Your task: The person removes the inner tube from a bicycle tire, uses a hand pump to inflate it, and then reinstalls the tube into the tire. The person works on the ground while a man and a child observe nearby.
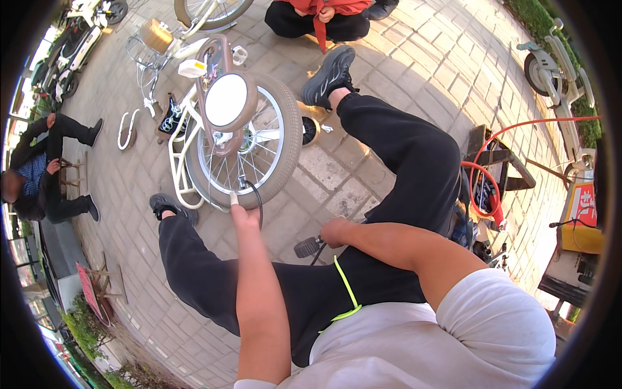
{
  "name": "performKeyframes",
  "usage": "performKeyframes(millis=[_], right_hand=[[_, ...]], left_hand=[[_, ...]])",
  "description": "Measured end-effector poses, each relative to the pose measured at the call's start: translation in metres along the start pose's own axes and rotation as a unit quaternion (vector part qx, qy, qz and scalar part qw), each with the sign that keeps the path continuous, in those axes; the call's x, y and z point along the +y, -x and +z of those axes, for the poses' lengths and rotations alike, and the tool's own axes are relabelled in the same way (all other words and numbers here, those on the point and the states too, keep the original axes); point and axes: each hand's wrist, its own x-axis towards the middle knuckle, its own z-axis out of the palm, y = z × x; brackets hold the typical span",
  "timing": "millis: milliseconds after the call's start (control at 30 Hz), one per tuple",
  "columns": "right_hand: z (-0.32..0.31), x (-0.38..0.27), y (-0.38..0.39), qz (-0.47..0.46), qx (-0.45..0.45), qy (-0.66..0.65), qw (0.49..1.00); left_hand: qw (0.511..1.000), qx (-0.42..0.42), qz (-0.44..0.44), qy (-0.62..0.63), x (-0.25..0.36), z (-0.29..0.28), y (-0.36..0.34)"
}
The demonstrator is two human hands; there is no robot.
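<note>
A bicycle wheel [285, 129] with a grey-brown tyre and silver spokes is tilted before me on a cream bicycle. My left hand [245, 216] grips the tyre's near edge, its white-covered digit on the side; the other fingers are hidden. Beside that digit, a black hose end [243, 183] sits at the inner rim, and its hose runs down past my hand. My right hand [335, 232], by my thigh, is closed round an inflator with a round black gauge [307, 247]. A round white disc with a brown edge [227, 101] covers part of the wheel.
A tool carrier [484, 194] with an orange-red hose stands right of my knee. A small box [171, 120], a U-shaped lock [127, 131] and a yellowish roll [311, 131] lie on the paving. One person [319, 19] crouches ahead; another [48, 168] sits at left.
</note>
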Motion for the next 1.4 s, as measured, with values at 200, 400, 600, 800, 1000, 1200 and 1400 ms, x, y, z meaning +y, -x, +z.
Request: performKeyframes(millis=[200,400,600,800,1000,1200,1400], right_hand=[[-0.017,0.002,0.001,0.082,0.032,-0.064,0.994],[-0.022,-0.001,0.002,0.080,0.046,-0.025,0.995],[-0.013,0.000,-0.006,0.056,0.029,-0.013,0.998],[-0.013,-0.004,-0.006,0.032,0.025,0.009,0.999],[-0.006,-0.001,-0.012,0.036,0.019,0.018,0.999],[-0.006,-0.001,-0.013,0.032,0.032,0.016,0.999],[-0.004,0.002,-0.016,0.025,0.035,0.010,0.999]], left_hand=[[1.000,-0.012,0.014,0.024,-0.002,-0.004,-0.007],[0.999,-0.007,0.013,0.036,-0.007,0.002,0.000],[0.999,-0.004,0.005,0.043,-0.005,0.010,0.018],[0.999,-0.002,0.026,0.040,-0.006,0.008,0.014],[0.999,-0.010,0.027,0.044,-0.009,0.008,0.013],[0.999,-0.015,0.017,0.045,-0.007,0.005,0.010],[0.999,-0.011,0.019,0.045,-0.008,0.005,0.010]])
